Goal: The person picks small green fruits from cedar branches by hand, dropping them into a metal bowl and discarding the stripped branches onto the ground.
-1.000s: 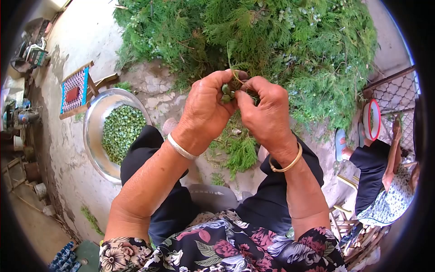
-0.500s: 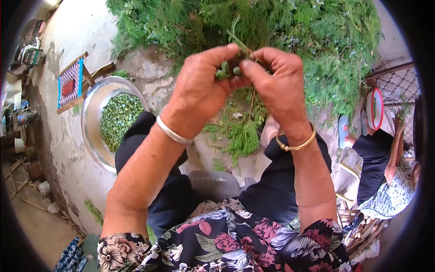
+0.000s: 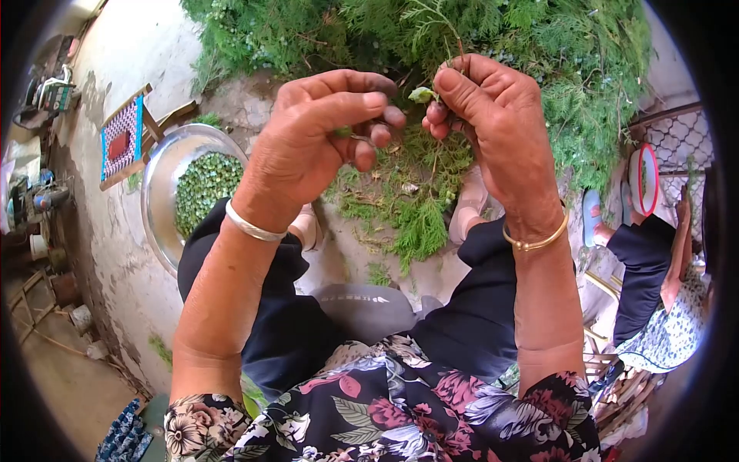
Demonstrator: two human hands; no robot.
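My right hand (image 3: 500, 127) pinches a thin evergreen sprig (image 3: 426, 94) between thumb and fingers. The sprig's stem and feathery tip rise above the hand toward the pile. My left hand (image 3: 308, 127) is a little apart from it, its fingers loosely curled over the palm. A bit of green shows in that palm, likely small green cones mostly hidden by the fingers. Below the hands, loose evergreen clippings (image 3: 419, 227) lie on the ground between my feet. By my left knee stands a metal basin (image 3: 160, 208) with many small green cones (image 3: 208, 189) in it.
A large heap of cut evergreen branches (image 3: 570, 100) fills the ground ahead. A small woven-seat stool (image 3: 122, 142) stands at the left beyond the basin. At the right sits another person (image 3: 654, 269) near a red-rimmed round container (image 3: 648, 181) and a lattice metal panel (image 3: 677, 135).
My hands have moved apart, the left toward the left and the right toward the right. The sprig stays in my right hand. The green cones seen at my left fingers are now mostly hidden.
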